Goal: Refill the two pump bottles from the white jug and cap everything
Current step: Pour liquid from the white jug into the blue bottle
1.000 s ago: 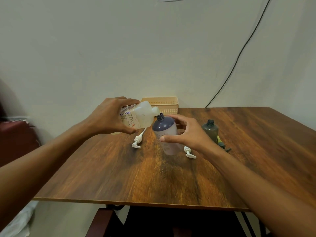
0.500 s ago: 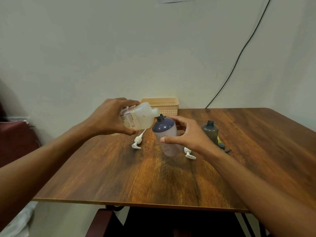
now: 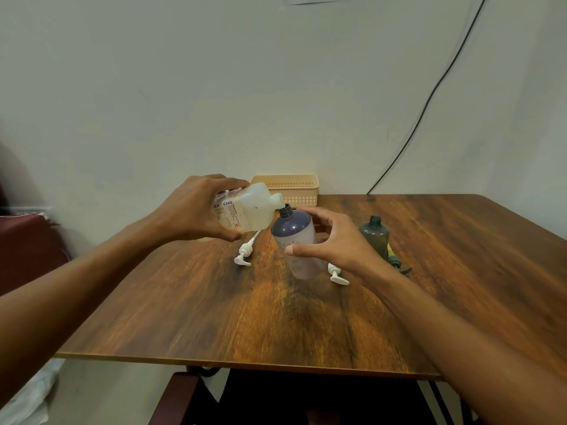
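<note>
White jug is gripped, tipped, in your left hand, spout at the open neck of the purple bottle your right hand clasps on the table. Left pump and right pump lie beside it. Green bottle stands uncapped beyond, basket farthest.

I saw a plain pale wall behind the wooden bench, a black cable running down it at right, and maroon furniture off left.

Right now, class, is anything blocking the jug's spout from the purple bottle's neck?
Nothing visible: the white jug, tipped by the left hand, has its spout at the uncapped neck of the purple bottle.
</note>
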The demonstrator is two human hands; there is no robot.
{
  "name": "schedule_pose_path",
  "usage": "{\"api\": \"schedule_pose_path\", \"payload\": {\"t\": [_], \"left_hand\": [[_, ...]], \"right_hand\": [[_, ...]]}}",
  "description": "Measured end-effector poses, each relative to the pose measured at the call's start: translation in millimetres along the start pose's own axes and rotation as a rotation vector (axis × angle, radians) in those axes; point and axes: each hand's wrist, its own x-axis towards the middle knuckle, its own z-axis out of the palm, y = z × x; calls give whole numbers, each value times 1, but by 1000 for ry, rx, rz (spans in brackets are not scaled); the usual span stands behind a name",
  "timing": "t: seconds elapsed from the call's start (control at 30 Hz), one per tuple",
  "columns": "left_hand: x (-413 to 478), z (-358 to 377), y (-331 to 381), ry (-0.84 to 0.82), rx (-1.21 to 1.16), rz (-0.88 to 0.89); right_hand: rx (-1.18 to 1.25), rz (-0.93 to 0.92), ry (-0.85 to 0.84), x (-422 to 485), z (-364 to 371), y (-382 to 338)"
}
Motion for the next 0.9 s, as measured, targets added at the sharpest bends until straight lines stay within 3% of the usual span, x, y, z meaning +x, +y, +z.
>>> {"api": "schedule_pose_path", "payload": {"t": [0.9], "left_hand": [[-1, 0, -2, -8, 4, 5]], "right_hand": [[11, -3, -12, -2, 0, -3]]}}
